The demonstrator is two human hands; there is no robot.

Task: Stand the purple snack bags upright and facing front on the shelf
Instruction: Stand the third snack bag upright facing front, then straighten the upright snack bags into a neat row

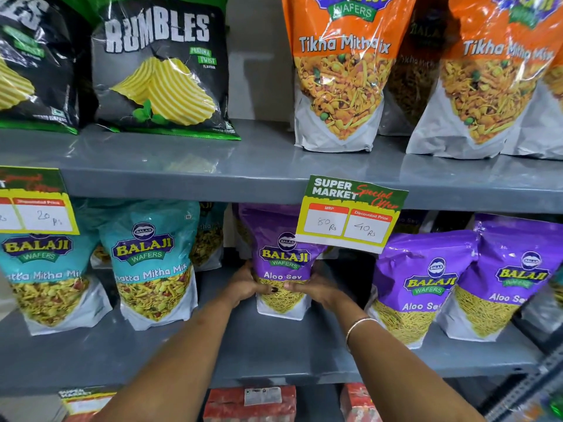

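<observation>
A purple Aloo Sev bag [281, 254] stands upright with its front label towards me, in the middle of the grey lower shelf [274, 345]. My left hand [245, 284] grips its left side and my right hand [316, 287] grips its right side, thumbs meeting on the bag's front. To the right stand two more purple Aloo Sev bags, one [417, 284] leaning slightly and another [511, 275] at the frame's right edge, both facing front. More purple packaging shows behind the price card.
Teal Khatta Mitha Mix bags [152, 263] stand left of the held bag. A special-offer price card [350, 214] hangs from the upper shelf edge. Above are black Rumbles bags [158, 68] and orange Tikha Mitha Mix bags [341, 71]. Red packs [249, 403] lie below.
</observation>
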